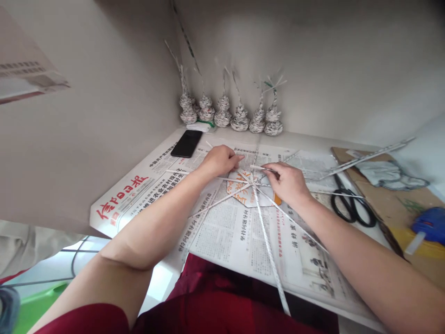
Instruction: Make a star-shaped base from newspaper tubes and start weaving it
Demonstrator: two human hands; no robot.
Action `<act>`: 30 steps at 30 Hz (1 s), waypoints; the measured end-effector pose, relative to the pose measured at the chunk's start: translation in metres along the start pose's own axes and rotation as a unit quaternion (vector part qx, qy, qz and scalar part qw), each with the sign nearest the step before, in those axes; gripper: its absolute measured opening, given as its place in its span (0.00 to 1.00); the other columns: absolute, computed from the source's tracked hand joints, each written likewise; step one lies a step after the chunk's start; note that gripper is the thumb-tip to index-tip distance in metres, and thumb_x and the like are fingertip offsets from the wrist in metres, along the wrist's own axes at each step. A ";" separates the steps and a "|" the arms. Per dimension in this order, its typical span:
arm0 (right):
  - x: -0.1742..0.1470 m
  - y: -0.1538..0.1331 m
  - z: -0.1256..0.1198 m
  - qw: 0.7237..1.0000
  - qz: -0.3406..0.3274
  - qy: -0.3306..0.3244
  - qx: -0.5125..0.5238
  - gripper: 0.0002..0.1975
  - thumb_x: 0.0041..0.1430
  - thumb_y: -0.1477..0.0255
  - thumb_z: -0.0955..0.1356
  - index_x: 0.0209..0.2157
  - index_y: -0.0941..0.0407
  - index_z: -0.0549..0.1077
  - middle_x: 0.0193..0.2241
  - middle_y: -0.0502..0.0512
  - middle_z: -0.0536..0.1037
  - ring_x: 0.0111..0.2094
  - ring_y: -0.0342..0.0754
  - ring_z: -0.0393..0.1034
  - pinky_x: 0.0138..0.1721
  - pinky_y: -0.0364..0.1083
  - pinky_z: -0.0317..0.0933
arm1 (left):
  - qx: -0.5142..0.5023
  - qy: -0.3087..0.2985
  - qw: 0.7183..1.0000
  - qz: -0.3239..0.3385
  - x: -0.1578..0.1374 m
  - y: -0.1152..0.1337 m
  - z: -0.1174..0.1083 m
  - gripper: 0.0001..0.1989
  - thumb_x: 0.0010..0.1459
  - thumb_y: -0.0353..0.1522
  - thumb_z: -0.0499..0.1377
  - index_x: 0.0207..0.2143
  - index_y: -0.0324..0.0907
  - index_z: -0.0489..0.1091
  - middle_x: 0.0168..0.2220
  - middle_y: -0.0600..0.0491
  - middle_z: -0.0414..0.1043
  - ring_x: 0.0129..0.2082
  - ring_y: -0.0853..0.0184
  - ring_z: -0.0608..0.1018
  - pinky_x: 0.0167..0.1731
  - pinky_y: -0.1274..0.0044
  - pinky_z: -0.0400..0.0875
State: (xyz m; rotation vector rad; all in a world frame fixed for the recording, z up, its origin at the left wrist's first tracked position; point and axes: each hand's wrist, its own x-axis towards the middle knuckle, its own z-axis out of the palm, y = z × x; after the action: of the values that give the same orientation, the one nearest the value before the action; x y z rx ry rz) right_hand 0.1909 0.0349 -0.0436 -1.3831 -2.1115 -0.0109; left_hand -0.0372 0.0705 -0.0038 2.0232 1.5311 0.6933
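Observation:
Several rolled newspaper sticks (267, 232) cross in a star over a piece of printed card (239, 195) with orange lettering. My right hand (287, 181) is closed at the right of the crossing, pinching a thin paper stick (256, 167) whose end pokes out to the left. My left hand (222, 160) rests at the upper left of the star, its fingers curled inward. Whether a stick lies in those left fingers is hidden. Long sticks (368, 155) stretch out to the right beyond my right hand.
Newspaper (222, 241) covers the table. Several woven paper gourds (239, 118) line the back wall, near a black phone (187, 144). To the right are black-handled scissors (352, 208), a brown board (385, 204) and a blue tool (429, 225).

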 end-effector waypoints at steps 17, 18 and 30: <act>0.001 0.001 0.000 1.000 -0.027 -0.003 0.002 0.12 0.64 0.71 0.65 0.42 0.54 0.81 0.37 0.57 0.82 0.38 0.53 0.77 0.41 0.48 0.66 | -0.037 -0.021 0.996 0.084 -0.005 0.007 0.013 0.19 0.60 0.44 0.58 0.28 0.39 0.78 0.23 0.54 0.76 0.25 0.69 0.73 0.28 0.77 0.61; 0.001 0.001 0.000 1.000 -0.031 -0.002 0.004 0.12 0.64 0.71 0.65 0.42 0.54 0.81 0.37 0.57 0.82 0.38 0.53 0.77 0.41 0.48 0.66 | -0.041 -0.027 0.995 0.087 -0.005 0.007 0.014 0.19 0.58 0.44 0.59 0.27 0.38 0.78 0.23 0.54 0.75 0.25 0.69 0.72 0.28 0.77 0.60; 0.001 -0.005 0.000 0.997 -0.076 -0.001 0.021 0.13 0.66 0.69 0.65 0.46 0.53 0.80 0.38 0.56 0.82 0.39 0.53 0.77 0.42 0.49 0.66 | -0.099 -0.020 0.990 0.095 -0.006 0.008 0.022 0.10 0.51 0.36 0.61 0.24 0.37 0.75 0.22 0.55 0.72 0.24 0.71 0.69 0.25 0.79 0.59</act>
State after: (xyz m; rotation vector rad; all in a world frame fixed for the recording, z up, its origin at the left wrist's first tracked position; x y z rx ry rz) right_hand 0.1868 0.0338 -0.0418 -1.1965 -2.2009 -0.0254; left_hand -0.0186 0.0604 -0.0157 2.0331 1.2054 0.8373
